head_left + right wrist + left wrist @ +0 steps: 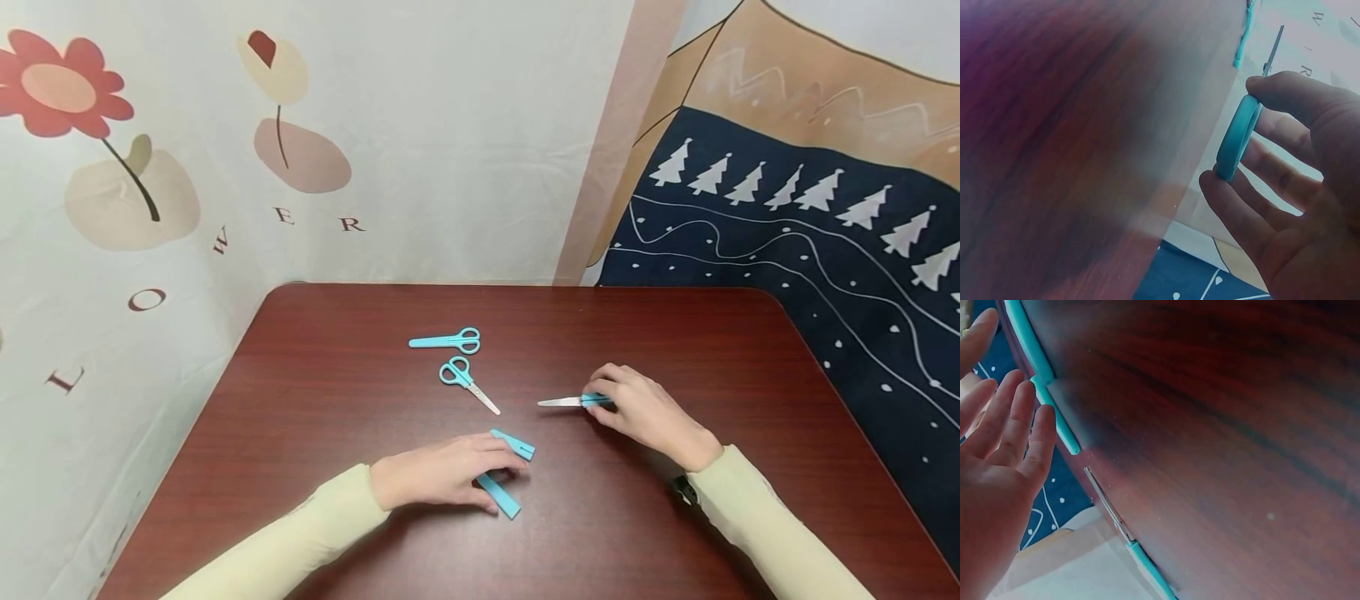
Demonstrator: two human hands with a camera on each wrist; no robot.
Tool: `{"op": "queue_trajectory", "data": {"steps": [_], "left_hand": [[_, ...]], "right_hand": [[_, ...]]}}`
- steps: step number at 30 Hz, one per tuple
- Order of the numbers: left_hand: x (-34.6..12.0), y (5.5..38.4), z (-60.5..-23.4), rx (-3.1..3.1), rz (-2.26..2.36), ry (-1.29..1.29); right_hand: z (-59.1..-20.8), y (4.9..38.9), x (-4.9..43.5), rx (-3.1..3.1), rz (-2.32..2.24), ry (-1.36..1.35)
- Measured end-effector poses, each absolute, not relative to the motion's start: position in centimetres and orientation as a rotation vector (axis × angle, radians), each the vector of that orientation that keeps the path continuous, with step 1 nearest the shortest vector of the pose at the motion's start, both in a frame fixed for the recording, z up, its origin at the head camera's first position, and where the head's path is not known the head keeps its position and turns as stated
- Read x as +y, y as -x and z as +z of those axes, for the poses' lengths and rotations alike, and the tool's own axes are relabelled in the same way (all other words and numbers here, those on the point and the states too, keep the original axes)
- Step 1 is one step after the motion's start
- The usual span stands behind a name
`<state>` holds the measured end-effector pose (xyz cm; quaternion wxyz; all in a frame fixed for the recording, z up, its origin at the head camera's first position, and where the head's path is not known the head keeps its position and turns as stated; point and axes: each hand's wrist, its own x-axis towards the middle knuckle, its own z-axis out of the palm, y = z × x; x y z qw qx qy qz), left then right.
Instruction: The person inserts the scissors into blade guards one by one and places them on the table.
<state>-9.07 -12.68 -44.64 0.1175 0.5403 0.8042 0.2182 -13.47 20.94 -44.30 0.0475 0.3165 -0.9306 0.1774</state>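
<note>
My right hand (641, 407) pinches a small pair of scissors (1235, 140) by its light-blue handles; its bare blades point left, close over the table. In the head view, my left hand (457, 471) overlaps two flat light-blue scissor covers, an upper one (517, 448) and a lower one (504, 500). The left wrist view shows the fingers of that hand fairly straight, with nothing gripped between them. Beyond the left hand lies a second pair of scissors (472, 387), blades bare and angled toward the near right.
A third pair of scissors (442, 341), its blades inside a blue cover, lies farther back with handles to the right. Everything rests on a reddish-brown table (337, 358). Behind it hang a pale flower-print cloth (450, 125) and a dark tree-print cloth (750, 225).
</note>
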Motion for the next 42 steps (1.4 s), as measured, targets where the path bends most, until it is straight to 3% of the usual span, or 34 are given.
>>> {"op": "queue_trajectory", "data": {"steps": [22, 42], "left_hand": [[-12.5, 8.9, -45.1, 2.347, 0.483, -1.660], [-13.8, 9.0, -44.0, 2.488, 0.768, -1.517]], "right_hand": [[-44.5, 12.9, 21.4, -2.823, 0.560, -0.940], [-44.3, 12.1, 21.1, -2.737, 0.676, -0.903]]}}
